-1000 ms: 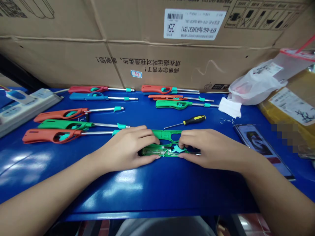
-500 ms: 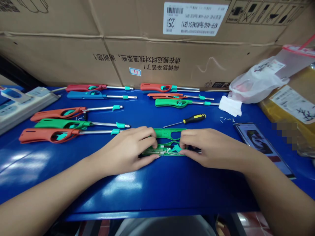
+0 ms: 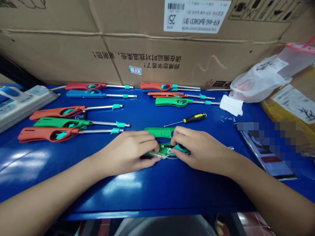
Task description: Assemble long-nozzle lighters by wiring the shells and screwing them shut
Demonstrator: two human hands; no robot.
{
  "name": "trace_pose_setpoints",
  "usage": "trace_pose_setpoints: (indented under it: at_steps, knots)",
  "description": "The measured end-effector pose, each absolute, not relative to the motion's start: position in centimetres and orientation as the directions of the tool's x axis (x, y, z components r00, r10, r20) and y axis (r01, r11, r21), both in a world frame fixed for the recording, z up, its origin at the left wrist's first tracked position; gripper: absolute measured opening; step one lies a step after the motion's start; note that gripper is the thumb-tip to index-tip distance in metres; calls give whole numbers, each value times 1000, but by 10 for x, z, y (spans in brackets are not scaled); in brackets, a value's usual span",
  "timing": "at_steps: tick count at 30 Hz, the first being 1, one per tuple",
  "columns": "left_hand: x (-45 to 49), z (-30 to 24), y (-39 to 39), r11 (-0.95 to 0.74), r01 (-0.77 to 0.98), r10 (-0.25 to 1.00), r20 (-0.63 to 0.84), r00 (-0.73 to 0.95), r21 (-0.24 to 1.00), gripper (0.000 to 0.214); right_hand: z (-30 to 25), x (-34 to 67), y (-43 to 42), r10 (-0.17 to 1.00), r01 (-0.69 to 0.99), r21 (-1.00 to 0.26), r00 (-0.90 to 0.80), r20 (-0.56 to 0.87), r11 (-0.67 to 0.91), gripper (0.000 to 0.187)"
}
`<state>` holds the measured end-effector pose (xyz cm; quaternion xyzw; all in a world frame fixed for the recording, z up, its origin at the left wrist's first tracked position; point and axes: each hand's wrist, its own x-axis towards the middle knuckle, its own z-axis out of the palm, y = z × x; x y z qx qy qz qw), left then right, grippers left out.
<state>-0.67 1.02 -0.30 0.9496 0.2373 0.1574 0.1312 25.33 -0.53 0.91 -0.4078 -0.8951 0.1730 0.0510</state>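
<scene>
An opened green lighter lies in two halves on the blue table. One green half shell (image 3: 158, 132) is at the back, partly behind my right fingers. The other half shell (image 3: 163, 150), nearer me, carries a black igniter piece (image 3: 168, 146) and a teal trigger (image 3: 181, 148) with thin white wires. My left hand (image 3: 134, 149) is closed on a clear fuel tank (image 3: 160, 155), which sits tilted out at the near side of the shell. My right hand (image 3: 197, 144) pinches around the trigger area; its palm hides most of the metal tube.
Several assembled stick lighters, such as an orange one (image 3: 49, 134), lie left and behind. A yellow-black screwdriver (image 3: 195, 117) rests beyond my hands. Small screws (image 3: 227, 118), white paper (image 3: 231, 105) and a phone (image 3: 270, 159) are right; a power strip (image 3: 29, 101) is left. Cardboard (image 3: 81, 62) stands behind.
The clear tank has come out of the near half shell toward me in my left fingers. My right hand has shifted slightly left over the trigger.
</scene>
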Motion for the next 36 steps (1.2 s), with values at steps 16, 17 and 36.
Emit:
trace_pose_setpoints:
  at_steps: [16, 17, 36]
  knots:
    - [-5, -4, 10, -836, 395, 500, 231, 835, 381, 13, 17, 258, -5, 737, 684, -407, -675, -38, 605, 11]
    - [-5, -4, 10, -832, 397, 503, 226, 834, 388, 13, 18, 258, -5, 740, 683, -414, -672, -34, 601, 12]
    - [-5, -2, 8, -820, 442, 541, 239, 806, 363, 19, 37, 283, 3, 708, 728, -406, -667, -232, 552, 23]
